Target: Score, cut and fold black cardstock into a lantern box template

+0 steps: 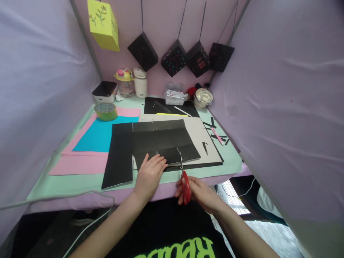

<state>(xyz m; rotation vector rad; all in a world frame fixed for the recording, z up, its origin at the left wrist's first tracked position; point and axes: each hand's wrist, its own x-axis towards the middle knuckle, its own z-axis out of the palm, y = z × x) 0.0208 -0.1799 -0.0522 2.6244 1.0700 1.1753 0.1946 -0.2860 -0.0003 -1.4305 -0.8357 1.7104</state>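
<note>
Head view: right hand (pixel 199 191) gripped red scissors (pixel 186 188), blades pointing twelve o'clock into black card (pixel 158 138); left hand (pixel 151 174), at ten o'clock, pressed flat there, unclenched.

Pink wall (pixel 161 18) between pale lilac curtains (pixel 282 89)

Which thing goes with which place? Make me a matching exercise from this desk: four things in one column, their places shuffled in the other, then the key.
Things
1. Red scissors
2. Left hand
3. Slim pink tool
4. Yellow box

Places
A. Hanging in front of the pink backdrop
B. Lying among black scraps at the right of the table
C. Laid on the near edge of the large black sheet
D. Held in the right hand

Right pairs: 1-D, 2-C, 3-B, 4-A
</note>
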